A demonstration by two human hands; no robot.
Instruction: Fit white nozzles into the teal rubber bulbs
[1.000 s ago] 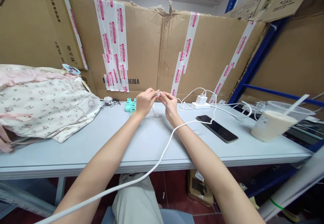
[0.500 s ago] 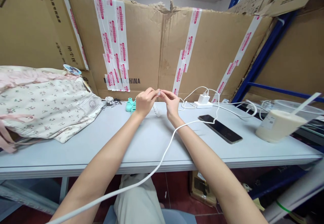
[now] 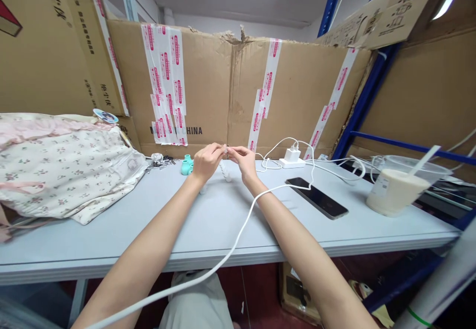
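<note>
My left hand (image 3: 207, 161) and my right hand (image 3: 242, 162) meet above the middle of the table, fingertips pinched together. Between them is a tiny whitish piece (image 3: 225, 151), too small to name. Just below the fingers, a clear twisted strand of small translucent pieces (image 3: 225, 172) shows against the tabletop; whether it hangs from the hands or rests on the table, I cannot tell. Small turquoise bottle-shaped pieces (image 3: 186, 165) stand behind my left hand, partly hidden by it. A white cable (image 3: 238, 240) crosses in front of my right forearm.
A floral cloth bag (image 3: 74, 170) lies on the grey table (image 3: 148, 242) at left, with keys (image 3: 163, 160) beside it. To the right are a phone (image 3: 318, 197), a white charger (image 3: 292, 158) and a tilted-looking drink cup (image 3: 396, 192). Cardboard (image 3: 208, 86) walls the back.
The camera view has tilted up, so the scene sits lower. Both hands remain pinched together at nearly the same spot over the table.
</note>
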